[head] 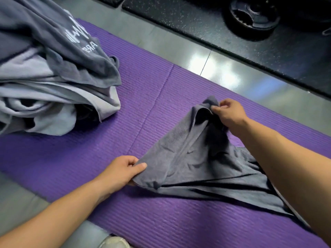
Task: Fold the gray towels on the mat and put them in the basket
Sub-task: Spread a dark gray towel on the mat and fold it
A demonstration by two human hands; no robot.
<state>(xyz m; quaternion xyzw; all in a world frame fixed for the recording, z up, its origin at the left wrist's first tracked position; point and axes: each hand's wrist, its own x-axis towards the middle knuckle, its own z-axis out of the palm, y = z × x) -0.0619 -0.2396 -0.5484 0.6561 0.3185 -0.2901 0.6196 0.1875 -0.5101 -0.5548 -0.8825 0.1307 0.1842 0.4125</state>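
A dark gray towel (193,158) lies crumpled on the purple mat (111,154), partly lifted off it. My left hand (121,170) pinches its near left corner. My right hand (227,113) pinches the far corner and holds it raised above the mat. The towel's right side runs under my right forearm and is partly hidden. A heap of several gray towels (53,72), some light and some dark with white lettering, sits on the mat at the upper left. No basket is in view.
Gray floor tiles (215,68) border the mat on the far side. Beyond them lies black rubber flooring (197,20) with a black weight plate (250,18) on it. A white shoe tip (114,242) shows at the bottom edge.
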